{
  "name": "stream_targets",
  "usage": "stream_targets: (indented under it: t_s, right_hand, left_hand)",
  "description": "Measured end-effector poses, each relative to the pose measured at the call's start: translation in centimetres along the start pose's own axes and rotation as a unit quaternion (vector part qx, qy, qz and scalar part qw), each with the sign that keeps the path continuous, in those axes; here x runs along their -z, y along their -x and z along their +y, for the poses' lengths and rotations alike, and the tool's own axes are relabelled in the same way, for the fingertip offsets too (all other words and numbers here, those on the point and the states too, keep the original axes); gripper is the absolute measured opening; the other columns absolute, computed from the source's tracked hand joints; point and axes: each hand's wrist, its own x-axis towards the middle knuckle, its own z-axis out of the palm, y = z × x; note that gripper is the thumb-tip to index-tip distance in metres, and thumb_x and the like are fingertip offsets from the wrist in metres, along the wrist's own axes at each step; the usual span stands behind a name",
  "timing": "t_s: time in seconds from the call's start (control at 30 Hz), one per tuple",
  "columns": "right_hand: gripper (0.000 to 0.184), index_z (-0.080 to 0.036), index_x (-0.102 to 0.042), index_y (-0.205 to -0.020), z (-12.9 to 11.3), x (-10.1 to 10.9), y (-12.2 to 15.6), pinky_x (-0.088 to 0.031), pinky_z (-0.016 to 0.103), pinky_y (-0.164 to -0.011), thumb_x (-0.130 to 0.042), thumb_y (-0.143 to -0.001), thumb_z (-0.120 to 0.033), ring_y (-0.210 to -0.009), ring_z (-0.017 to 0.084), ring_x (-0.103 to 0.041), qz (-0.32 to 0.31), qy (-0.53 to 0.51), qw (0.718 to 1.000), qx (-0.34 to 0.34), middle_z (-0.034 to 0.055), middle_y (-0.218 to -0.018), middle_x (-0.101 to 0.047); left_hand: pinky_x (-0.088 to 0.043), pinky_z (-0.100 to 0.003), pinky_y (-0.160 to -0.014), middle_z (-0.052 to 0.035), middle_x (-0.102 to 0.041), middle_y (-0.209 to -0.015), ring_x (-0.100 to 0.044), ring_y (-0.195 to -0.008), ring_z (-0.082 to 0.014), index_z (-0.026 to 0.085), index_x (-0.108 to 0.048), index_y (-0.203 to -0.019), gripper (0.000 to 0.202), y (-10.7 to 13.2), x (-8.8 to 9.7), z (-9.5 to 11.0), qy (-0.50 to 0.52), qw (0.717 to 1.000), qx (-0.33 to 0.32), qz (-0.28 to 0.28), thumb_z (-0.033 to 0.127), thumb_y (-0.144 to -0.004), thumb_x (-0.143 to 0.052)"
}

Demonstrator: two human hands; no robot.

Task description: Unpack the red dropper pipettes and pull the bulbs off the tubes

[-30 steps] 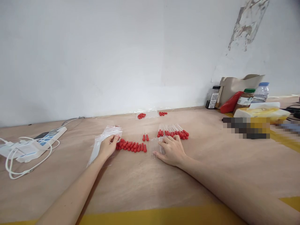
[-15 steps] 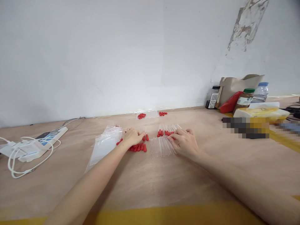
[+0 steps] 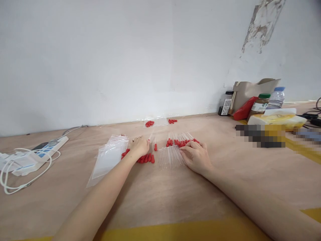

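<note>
My left hand (image 3: 139, 146) is closed at the thumb and fingers around the red end of a glass dropper (image 3: 151, 134), whose clear tube points up and away. Below and beside that hand lie loose red rubber bulbs (image 3: 146, 158), partly covered by it. Another dropper with a red bulb (image 3: 155, 147) lies just to its right. My right hand (image 3: 197, 156) pinches at the upper right end of a row of clear glass tubes (image 3: 167, 158); its fingertips seem to grip a tube, though they partly hide it. Behind it lie assembled droppers with red bulbs (image 3: 178, 143).
Clear plastic bags (image 3: 106, 159) are stacked left of the bulbs. By the wall lie two small red groups (image 3: 149, 124) on clear plastic. A power strip (image 3: 54, 147) with white cables is at left; a jar (image 3: 259, 105), bottle (image 3: 276, 98) and tissue pack (image 3: 277, 121) stand at right.
My left hand has closed on one of two droppers beside it and shifted it slightly left. My right hand stays at the tube row, its fingers drawn slightly lower. The view has shifted a little.
</note>
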Motion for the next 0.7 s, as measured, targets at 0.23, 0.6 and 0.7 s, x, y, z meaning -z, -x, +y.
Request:
stream_targets:
  t_s: [0.23,0.6,0.7]
  right_hand:
    - [0.047,-0.018,-0.046,-0.122,-1.8,0.5,0.1,-0.031,0.036,-0.086,-0.05,-0.08,-0.039,-0.103,0.022,-0.045,0.008,-0.05,0.992,0.112,0.0107,-0.114,-0.052]
    - [0.021,-0.023,-0.065,-0.085,-3.6,-0.8,0.5,-0.022,0.036,-0.085,-0.045,-0.086,-0.03,-0.069,0.012,-0.045,-0.045,-0.04,0.978,0.198,-0.001,-0.061,-0.057]
    - [0.022,-0.023,-0.064,-0.079,-3.6,-0.4,0.5,-0.023,0.035,-0.082,-0.045,-0.085,-0.029,-0.067,0.012,-0.043,-0.054,-0.046,0.975,0.209,-0.0018,-0.057,-0.056]
  left_hand:
    - [-0.03,-0.036,-0.084,-0.0036,-0.065,-0.081,-0.056,-0.076,-0.0172,0.018,-0.055,-0.084,0.019,6.9,-0.2,-0.9,0.035,0.952,-0.258,0.162,0.028,-0.088,-0.04]
    - [-0.031,-0.034,-0.075,-0.0023,-0.063,-0.077,-0.053,-0.074,-0.0151,0.019,-0.061,-0.082,0.015,8.6,-1.4,-0.2,0.085,0.908,-0.34,0.229,0.025,-0.085,-0.047]
    - [-0.03,-0.035,-0.077,-0.0009,-0.062,-0.073,-0.052,-0.073,-0.0146,0.02,-0.06,-0.077,0.015,8.9,-1.0,-0.1,0.082,0.904,-0.357,0.22,0.023,-0.085,-0.047]
